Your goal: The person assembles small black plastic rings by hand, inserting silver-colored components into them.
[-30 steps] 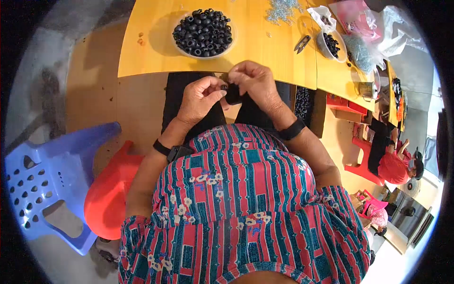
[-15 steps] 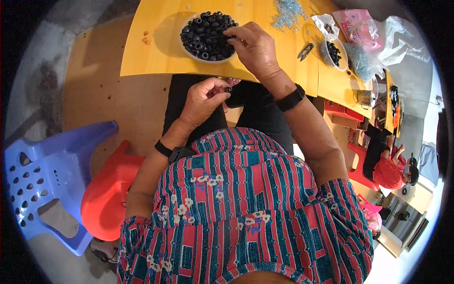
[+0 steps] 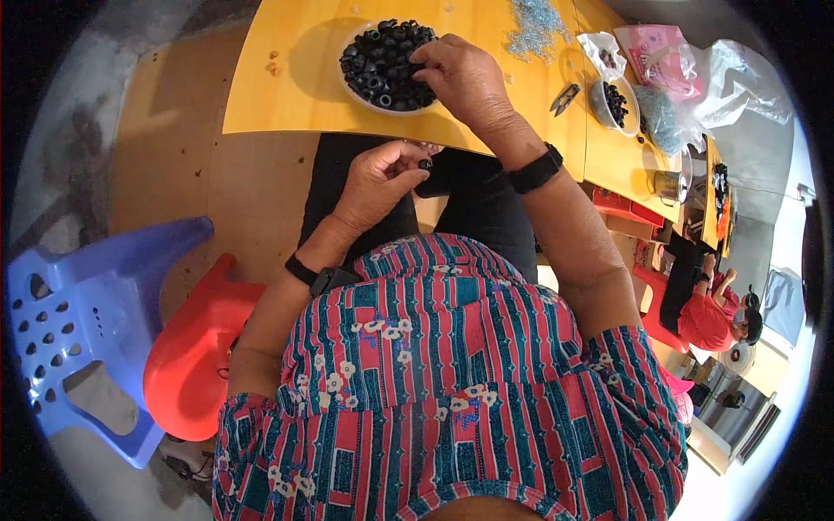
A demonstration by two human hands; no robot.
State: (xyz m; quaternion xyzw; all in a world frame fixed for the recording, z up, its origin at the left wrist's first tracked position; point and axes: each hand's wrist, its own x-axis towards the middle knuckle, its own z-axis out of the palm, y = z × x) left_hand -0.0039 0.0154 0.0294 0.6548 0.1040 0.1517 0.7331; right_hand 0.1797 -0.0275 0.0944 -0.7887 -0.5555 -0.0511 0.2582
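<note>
A translucent round bowl (image 3: 387, 111) heaped with small black ring-shaped parts (image 3: 382, 65) stands near the table's front edge. Over the right side of the heap is my right hand (image 3: 469, 82), its thumb and index finger curled toward each other among the black parts. Whatever lies between those fingertips blends into the pile. Below the table edge, above my lap, my left hand (image 3: 380, 184) pinches one small black ring-shaped part (image 3: 425, 164) between thumb and fingers, its open end showing.
On the yellow table (image 3: 278, 104) lie thread snips (image 3: 565, 99), a second bowl of black parts (image 3: 613, 106), clear small pieces (image 3: 536, 30) and plastic bags (image 3: 738, 87). A red stool (image 3: 195, 365) and blue chair (image 3: 95, 321) are at left. Another person (image 3: 708, 321) sits far right.
My right hand has shifted slightly at the heap, its fingertips lower against the black parts. My left hand has turned a little, showing more of the part it holds.
</note>
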